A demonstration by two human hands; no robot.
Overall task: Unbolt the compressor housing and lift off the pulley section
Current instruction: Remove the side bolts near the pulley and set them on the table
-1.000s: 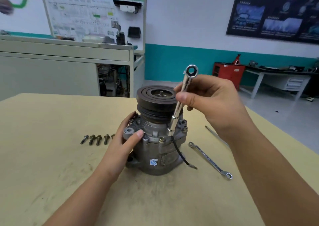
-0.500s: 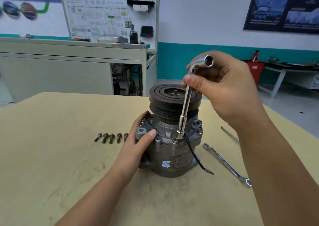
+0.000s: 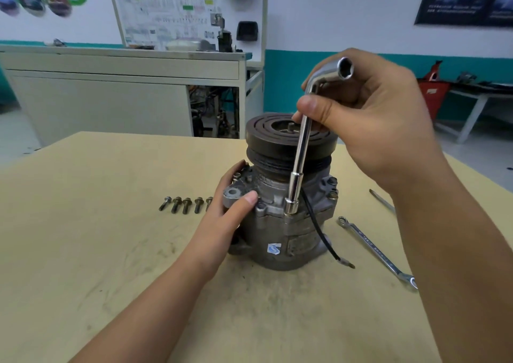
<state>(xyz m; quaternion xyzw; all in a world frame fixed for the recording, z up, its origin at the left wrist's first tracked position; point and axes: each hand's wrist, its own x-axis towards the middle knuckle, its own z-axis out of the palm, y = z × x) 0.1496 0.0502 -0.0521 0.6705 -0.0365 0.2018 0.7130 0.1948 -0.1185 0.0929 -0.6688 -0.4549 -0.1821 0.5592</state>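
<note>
Two hands share this step, and nearest me my left hand [image 3: 222, 224] wraps the compressor housing [image 3: 283, 240]. Its thumb presses on the front flange and its fingers curl round the far-left ear, so the body stands upright on the table [image 3: 111, 265] and should not spin. Below my right wrist a combination spanner [image 3: 374, 249] lies flat, not needed now. Just right of my left thumb, the socket end of the L-shaped socket wrench [image 3: 301, 151] sits down over a flange bolt. The head is hidden inside, so I cannot tell how far it is unscrewed. A black wire [image 3: 322, 232] hangs from the housing beneath the socket and could snag a turning tool. Higher up, my right hand [image 3: 369, 118] pinches the wrench at its bend, thumb on the shank, fingers curled behind the short arm. To do this well, I judge the shank should stand square on the bolt, fully seated, with light downward pressure as I twirl. Otherwise the socket may ride off and round the head. The pulley [image 3: 277, 140] sits atop the housing, right behind the shank and under my right hand, so I should not lever against it. Right of the socket, bolt heads [image 3: 332, 195] show on the flange, so more loosening remains. Left of my left hand, five loose bolts [image 3: 186, 204] lie in a row.
</note>
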